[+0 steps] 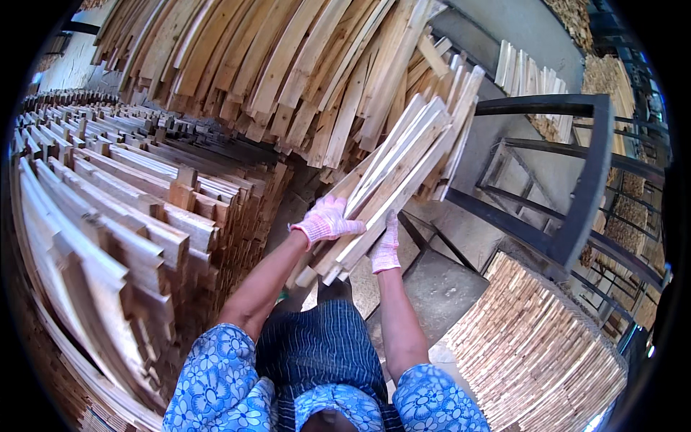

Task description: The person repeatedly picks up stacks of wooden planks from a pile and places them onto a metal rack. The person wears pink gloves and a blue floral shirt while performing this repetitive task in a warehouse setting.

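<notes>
A bundle of long pale wooden slats (pixel 392 176) slants from lower left to upper right in front of me. My left hand (pixel 327 219), in a pink-and-white knit glove, lies on top of the bundle near its lower end and grips it. From underneath, my right hand (pixel 387 248), gloved the same way, holds the bundle's right edge. The slats' upper ends reach toward a leaning heap of planks (pixel 288 65).
A tall crisscross stack of wooden slats (pixel 122 216) fills the left side. A dark metal frame rack (pixel 583 194) stands at right. A bundle of slat ends (pixel 533 353) sits at lower right, on a concrete floor (pixel 439 288).
</notes>
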### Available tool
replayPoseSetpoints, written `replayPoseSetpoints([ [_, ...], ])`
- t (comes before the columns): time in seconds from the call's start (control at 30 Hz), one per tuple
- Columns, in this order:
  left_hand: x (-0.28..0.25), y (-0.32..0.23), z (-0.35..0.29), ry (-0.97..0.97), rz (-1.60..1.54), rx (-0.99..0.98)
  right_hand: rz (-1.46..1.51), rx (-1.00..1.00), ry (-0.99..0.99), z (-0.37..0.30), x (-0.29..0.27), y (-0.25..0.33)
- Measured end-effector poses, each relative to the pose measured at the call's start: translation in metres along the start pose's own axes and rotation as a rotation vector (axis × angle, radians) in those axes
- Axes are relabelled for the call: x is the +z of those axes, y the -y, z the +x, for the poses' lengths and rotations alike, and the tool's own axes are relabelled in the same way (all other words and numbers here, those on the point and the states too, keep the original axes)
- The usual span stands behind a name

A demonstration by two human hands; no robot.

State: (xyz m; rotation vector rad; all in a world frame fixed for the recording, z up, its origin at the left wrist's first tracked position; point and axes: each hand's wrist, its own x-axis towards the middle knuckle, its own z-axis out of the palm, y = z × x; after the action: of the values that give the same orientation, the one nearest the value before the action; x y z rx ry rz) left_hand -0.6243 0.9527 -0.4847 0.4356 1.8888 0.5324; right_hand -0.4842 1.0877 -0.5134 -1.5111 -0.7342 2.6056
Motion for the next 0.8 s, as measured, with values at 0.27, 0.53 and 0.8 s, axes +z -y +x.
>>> replayPoseSetpoints([
  [0.27, 0.010, 0.065, 0.060, 0.096, -0.755, -0.043, -0.054, -0.074, -0.064, 0.055, -0.001, -0.039],
  [0.53, 0.037, 0.053, 0.050, 0.309, -1.091, -0.053, -0.119, 0.076, 0.029, 0.035, -0.014, -0.002],
  [0.8, 0.030, 0.070, 0.061, 0.133, -0.908, -0.077, -0.105, 0.005, -0.047, 0.060, -0.020, -0.025],
])
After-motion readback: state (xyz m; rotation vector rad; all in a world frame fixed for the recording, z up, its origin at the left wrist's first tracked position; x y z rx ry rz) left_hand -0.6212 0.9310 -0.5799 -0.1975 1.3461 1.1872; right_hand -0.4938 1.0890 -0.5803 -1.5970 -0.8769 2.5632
